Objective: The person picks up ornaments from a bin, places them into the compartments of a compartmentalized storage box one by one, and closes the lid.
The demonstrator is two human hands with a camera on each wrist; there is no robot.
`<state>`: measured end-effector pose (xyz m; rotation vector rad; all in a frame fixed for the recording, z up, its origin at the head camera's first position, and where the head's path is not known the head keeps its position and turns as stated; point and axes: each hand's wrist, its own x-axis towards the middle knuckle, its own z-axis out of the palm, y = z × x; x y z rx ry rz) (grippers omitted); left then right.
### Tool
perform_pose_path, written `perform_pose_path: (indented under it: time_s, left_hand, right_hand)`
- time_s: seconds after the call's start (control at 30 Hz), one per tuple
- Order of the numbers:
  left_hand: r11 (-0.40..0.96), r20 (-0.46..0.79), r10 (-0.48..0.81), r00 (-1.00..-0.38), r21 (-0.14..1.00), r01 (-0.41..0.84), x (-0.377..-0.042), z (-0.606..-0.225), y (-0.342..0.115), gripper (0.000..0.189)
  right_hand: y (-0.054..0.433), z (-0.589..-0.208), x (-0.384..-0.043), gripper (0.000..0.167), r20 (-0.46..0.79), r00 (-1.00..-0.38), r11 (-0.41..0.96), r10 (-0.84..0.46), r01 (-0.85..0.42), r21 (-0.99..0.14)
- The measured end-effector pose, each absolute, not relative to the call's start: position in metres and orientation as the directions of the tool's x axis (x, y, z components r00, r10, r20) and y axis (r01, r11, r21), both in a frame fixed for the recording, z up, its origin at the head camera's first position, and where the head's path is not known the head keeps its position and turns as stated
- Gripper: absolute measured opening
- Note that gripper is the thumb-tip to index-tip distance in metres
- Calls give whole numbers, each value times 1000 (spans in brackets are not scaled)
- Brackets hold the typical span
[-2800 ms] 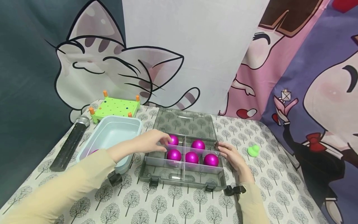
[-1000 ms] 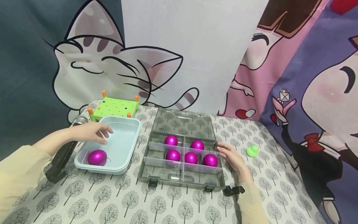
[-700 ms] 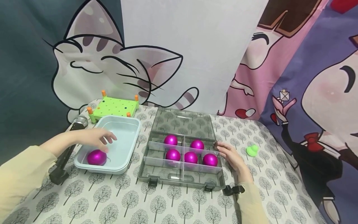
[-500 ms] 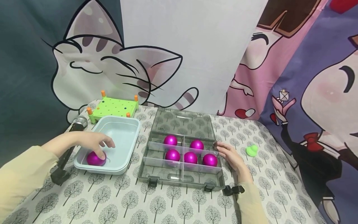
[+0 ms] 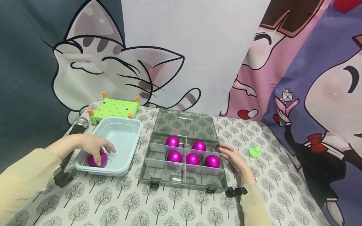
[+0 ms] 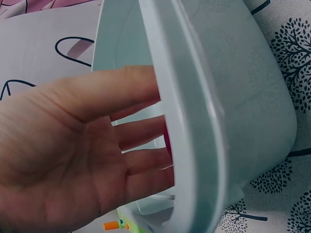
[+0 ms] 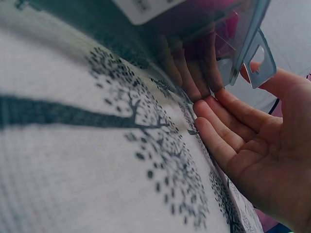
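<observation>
In the head view my left hand point(image 5: 91, 145) reaches over the near left of a pale blue basin point(image 5: 125, 135). It grips a shiny magenta ball point(image 5: 104, 159) on the basin floor, thumb on the near side. The left wrist view shows those fingers going past the rim point(image 6: 194, 121), which hides most of the ball. A grey see-through divided case point(image 5: 202, 180) lies open to the right, with several magenta balls point(image 5: 174, 156) in its back and middle compartments. My right hand point(image 5: 234, 158) rests its extended fingers at the case's right side, near the hinge end.
Behind the basin stands a green pegboard-like toy point(image 5: 117, 108) with orange legs. A black microphone point(image 5: 76, 128) lies along the basin's left side. A small green duck point(image 5: 255, 152) sits on the tree-print cloth at the right. Printed curtains hang behind the table.
My left hand moved from the case to over the basin, then lowered onto the magenta ball there, with the thumb coming down its near side. The right hand stayed at the case.
</observation>
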<state>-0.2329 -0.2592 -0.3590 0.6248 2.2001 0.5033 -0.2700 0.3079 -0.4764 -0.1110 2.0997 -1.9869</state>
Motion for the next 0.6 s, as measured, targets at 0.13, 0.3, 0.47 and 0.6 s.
perform_pose_path:
  time_s: [0.13,0.3,0.47,0.6]
  left_hand:
    - [815,-582,562,-589,511,273,-232,-359,-258,59]
    - [831,-580,539,-611,482,275,-231,-360,-258,55]
    - [847,-560,525,-641,421,325,-230,-363,-259,52]
    - [844,-556,533,-637,403,355,-231,-365,-260,50]
  right_hand:
    - [308,-477,-270,51,-123,-966,66,-227,111,-992]
    - [307,-477,-271,52,-135,-967,87,-218,118,-989]
    - [307,-476,-271,54,-146,-968,114,-206,124,-986]
    - [308,-475,-270,54,-148,-965,101,-218,128,-987]
